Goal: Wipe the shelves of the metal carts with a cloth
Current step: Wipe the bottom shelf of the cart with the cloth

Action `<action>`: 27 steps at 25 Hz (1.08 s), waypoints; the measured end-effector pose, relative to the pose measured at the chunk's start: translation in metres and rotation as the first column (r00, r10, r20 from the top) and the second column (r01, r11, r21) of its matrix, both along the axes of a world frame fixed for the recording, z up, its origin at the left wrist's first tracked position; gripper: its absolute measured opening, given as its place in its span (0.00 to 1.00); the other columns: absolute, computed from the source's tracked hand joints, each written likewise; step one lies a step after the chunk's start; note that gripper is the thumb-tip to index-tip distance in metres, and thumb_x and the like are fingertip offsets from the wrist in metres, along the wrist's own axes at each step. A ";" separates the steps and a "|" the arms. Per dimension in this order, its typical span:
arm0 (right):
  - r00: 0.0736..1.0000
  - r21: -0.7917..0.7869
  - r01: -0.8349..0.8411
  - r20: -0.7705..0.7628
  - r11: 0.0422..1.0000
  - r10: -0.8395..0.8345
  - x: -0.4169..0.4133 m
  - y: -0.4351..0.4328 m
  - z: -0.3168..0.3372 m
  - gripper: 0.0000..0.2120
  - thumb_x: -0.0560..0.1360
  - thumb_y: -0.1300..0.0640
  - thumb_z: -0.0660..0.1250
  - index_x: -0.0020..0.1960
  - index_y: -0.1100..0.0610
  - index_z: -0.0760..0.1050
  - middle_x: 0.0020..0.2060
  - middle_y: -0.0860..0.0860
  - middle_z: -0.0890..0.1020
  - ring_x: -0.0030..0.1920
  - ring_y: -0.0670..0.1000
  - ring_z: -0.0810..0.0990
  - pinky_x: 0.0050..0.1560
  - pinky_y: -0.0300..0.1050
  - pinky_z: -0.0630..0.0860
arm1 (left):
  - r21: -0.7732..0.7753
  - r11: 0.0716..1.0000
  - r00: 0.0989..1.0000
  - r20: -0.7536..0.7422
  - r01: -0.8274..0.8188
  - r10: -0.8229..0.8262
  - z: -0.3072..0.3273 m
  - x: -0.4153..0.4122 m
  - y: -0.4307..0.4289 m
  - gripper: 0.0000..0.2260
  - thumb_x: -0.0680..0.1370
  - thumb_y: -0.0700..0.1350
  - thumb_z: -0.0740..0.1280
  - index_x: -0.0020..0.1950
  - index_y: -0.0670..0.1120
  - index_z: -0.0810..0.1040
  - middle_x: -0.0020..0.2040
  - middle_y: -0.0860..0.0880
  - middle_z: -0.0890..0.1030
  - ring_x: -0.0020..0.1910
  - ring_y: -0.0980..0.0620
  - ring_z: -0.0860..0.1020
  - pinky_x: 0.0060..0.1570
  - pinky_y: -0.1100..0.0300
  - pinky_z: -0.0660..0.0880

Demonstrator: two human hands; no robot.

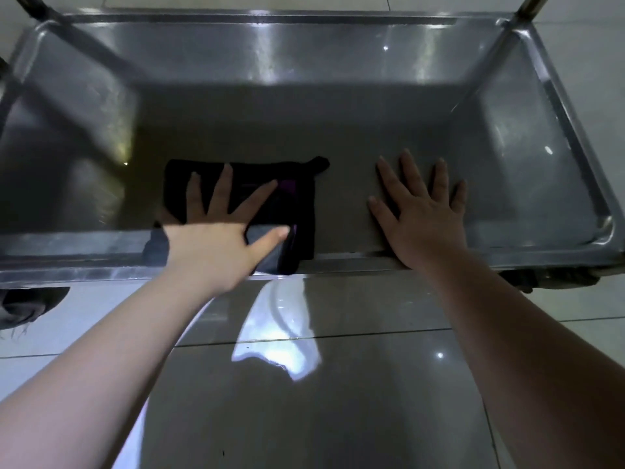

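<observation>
A steel cart shelf [304,106] with a raised rim fills the upper part of the view. A folded black cloth [304,204] with a purple stripe lies on the shelf near its front edge, one end hanging over the rim. My left hand [216,231] presses flat on the cloth with the fingers spread. My right hand [422,214] rests flat on the bare shelf to the right of the cloth, fingers spread, its heel on the front rim.
Cart posts rise at the back corners, one at the left [33,8] and one at the right [531,5]. A dark caster [27,306] shows under the front left corner, another [548,279] under the front right. Glossy floor tiles [304,401] lie below.
</observation>
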State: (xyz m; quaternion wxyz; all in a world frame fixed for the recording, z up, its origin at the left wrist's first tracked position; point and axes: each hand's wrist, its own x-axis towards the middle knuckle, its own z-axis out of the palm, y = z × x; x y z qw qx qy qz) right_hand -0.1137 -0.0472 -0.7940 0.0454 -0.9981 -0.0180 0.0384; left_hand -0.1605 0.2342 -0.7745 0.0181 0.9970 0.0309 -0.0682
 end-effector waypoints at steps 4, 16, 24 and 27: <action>1.000 -0.003 -0.010 -0.014 1.000 0.010 0.002 0.002 0.002 0.30 0.75 0.30 0.37 0.76 0.33 0.37 0.79 0.42 0.43 0.78 0.60 0.38 0.73 0.66 0.36 | -0.063 0.994 0.996 -0.015 -0.087 0.086 -0.002 0.119 -0.016 0.31 0.73 0.76 0.44 0.75 0.72 0.44 0.81 0.49 0.44 0.77 0.35 0.42 0.65 0.24 0.42; 0.996 -0.023 -0.006 -0.085 1.000 0.004 0.008 0.001 0.011 0.30 0.74 0.30 0.39 0.75 0.31 0.37 0.78 0.40 0.42 0.78 0.59 0.38 0.74 0.65 0.38 | -0.063 0.998 1.000 0.006 0.018 -0.017 0.004 0.000 0.040 0.30 0.68 0.79 0.40 0.70 0.78 0.43 0.80 0.56 0.50 0.79 0.44 0.46 0.68 0.30 0.51; 0.995 0.007 -0.075 -0.065 0.997 0.075 0.019 0.088 0.024 0.26 0.78 0.33 0.41 0.76 0.32 0.43 0.77 0.38 0.38 0.75 0.63 0.30 0.69 0.67 0.29 | -0.044 0.998 0.999 0.020 -0.041 0.042 0.002 -0.012 0.052 0.31 0.68 0.77 0.42 0.71 0.77 0.43 0.80 0.57 0.46 0.79 0.45 0.43 0.68 0.34 0.43; 0.994 0.010 -0.105 -0.035 0.994 0.105 0.013 0.116 0.012 0.28 0.77 0.32 0.38 0.76 0.33 0.38 0.78 0.39 0.41 0.77 0.60 0.36 0.72 0.68 0.33 | -0.056 0.998 0.996 0.081 -0.037 0.041 -0.002 -0.017 0.056 0.31 0.69 0.76 0.44 0.72 0.75 0.46 0.81 0.56 0.49 0.79 0.46 0.45 0.66 0.40 0.42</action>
